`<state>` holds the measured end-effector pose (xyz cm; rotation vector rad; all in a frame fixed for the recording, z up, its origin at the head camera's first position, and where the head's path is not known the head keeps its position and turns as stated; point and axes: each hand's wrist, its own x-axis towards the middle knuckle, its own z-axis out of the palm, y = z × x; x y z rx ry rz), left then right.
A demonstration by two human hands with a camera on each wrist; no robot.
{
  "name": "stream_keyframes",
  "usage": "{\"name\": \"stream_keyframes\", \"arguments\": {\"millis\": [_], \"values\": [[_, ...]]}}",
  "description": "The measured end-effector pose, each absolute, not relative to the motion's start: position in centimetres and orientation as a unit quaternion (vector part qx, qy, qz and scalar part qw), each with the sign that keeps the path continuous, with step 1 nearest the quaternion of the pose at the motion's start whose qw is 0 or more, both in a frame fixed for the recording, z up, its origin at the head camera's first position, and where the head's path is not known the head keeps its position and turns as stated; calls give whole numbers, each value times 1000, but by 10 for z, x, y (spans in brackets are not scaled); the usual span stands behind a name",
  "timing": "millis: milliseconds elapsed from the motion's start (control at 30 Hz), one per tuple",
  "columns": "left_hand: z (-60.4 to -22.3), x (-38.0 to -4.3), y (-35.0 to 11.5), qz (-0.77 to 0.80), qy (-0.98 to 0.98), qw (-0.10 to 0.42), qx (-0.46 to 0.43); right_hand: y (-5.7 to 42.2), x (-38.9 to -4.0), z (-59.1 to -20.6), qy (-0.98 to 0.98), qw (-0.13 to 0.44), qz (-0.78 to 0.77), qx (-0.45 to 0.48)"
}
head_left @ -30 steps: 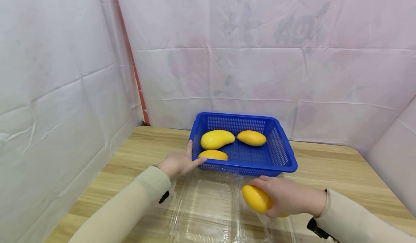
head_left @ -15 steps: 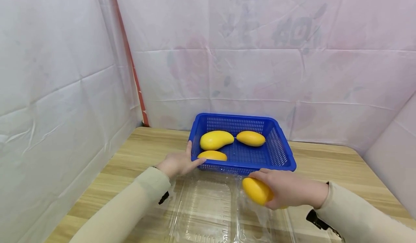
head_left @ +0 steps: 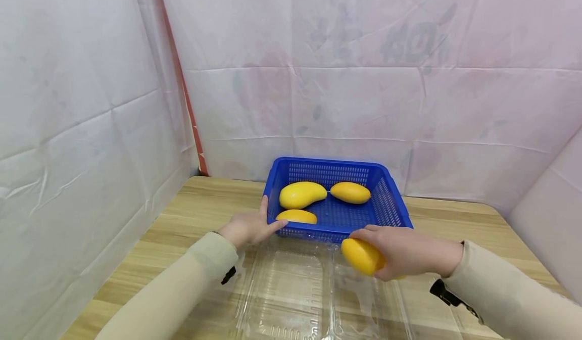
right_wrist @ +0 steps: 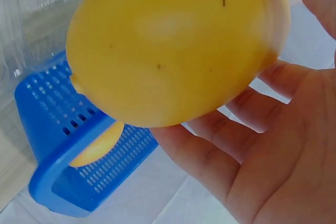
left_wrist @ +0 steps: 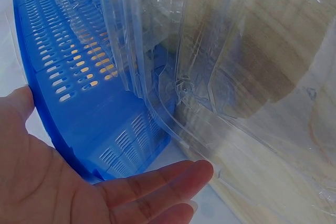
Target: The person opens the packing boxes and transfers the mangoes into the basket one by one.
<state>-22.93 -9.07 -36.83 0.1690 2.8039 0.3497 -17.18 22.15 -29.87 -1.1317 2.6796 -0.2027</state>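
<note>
My right hand (head_left: 411,251) grips an orange-yellow mango (head_left: 362,256) just in front of the blue basket (head_left: 338,229), above a clear plastic container (head_left: 291,294). Fingers curl under the mango in the right wrist view, with the thumb on its other side. My left hand (head_left: 247,227) rests at the basket's front left corner; its fingers are extended and its thumb touches the rim in the left wrist view. Inside the basket lie a larger yellow mango (head_left: 302,194), an orange mango (head_left: 350,192) at the back, and another orange mango (head_left: 297,216) partly hidden by the front rim.
The basket and container stand on a wood-grain table (head_left: 459,224), the container's near end running out of view. White sheeting (head_left: 91,128) hangs along the left side, and a pinkish-white sheet (head_left: 354,102) hangs behind the basket.
My right hand has moved forward with the mango, from over the container to close by the basket's front rim. The left hand stays at the basket's corner.
</note>
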Motion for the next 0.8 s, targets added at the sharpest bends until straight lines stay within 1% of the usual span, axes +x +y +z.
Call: {"name": "stream_keyframes", "arguments": {"millis": [500,800], "values": [[-368,-227,-90,127,979,150,63,223,-183,-285,907,103,-61,-404],[-368,-229,-91,126,979,148,67,226,-192,-277,917,105,-59,-381]]}}
